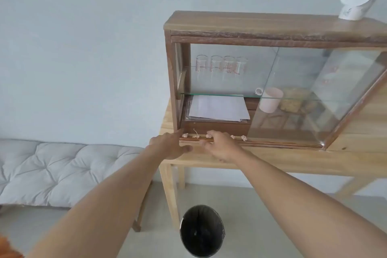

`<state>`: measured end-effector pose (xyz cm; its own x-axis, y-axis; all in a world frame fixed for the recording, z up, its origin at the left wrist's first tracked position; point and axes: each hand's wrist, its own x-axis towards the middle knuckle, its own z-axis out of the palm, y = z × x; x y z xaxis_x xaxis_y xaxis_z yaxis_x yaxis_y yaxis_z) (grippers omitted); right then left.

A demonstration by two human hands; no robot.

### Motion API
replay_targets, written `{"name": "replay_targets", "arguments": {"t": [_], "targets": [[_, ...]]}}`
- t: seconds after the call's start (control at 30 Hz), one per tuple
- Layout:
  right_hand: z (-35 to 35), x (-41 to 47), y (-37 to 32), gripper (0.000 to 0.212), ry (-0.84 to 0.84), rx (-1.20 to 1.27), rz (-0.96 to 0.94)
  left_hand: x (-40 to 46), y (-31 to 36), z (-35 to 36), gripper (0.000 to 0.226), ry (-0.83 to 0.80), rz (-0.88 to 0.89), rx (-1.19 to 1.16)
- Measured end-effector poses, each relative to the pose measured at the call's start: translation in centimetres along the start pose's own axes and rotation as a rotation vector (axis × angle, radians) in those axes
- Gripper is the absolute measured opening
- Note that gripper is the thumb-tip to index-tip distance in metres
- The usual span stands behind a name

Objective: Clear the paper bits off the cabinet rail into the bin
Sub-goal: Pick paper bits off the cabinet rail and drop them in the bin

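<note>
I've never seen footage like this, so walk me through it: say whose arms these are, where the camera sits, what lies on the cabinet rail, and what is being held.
There is one picture, from a camera worn on a person's head, looking down along their bare arms. The left hand rests at the corner of a wooden cabinet with glass doors, which stands on a table. The right hand reaches to the cabinet's bottom rail, where small crumpled paper bits lie in a row. Neither hand's fingers clearly hold anything yet. A black bin stands on the floor below.
</note>
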<state>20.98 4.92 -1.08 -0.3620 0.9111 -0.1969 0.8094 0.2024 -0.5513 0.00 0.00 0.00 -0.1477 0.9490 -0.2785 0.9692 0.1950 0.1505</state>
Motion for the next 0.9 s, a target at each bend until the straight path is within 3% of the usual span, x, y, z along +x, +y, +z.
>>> {"name": "replay_targets", "arguments": {"t": [0.2, 0.47, 0.9], "targets": [[2.4, 1.8, -0.6, 0.066, 0.048, 0.055, -0.003, 2.1, 0.0, 2.0, 0.07, 0.072, -0.033, -0.054], [3.9, 2.2, -0.2, 0.036, 0.176, 0.233, 0.021, 2.8, -0.5, 3.7, 0.038, 0.261, -0.047, -0.166], [3.6, 2.0, -0.9, 0.018, 0.304, 0.318, 0.045, 2.4, -0.1, 3.4, 0.024, 0.414, -0.062, -0.224]]}}
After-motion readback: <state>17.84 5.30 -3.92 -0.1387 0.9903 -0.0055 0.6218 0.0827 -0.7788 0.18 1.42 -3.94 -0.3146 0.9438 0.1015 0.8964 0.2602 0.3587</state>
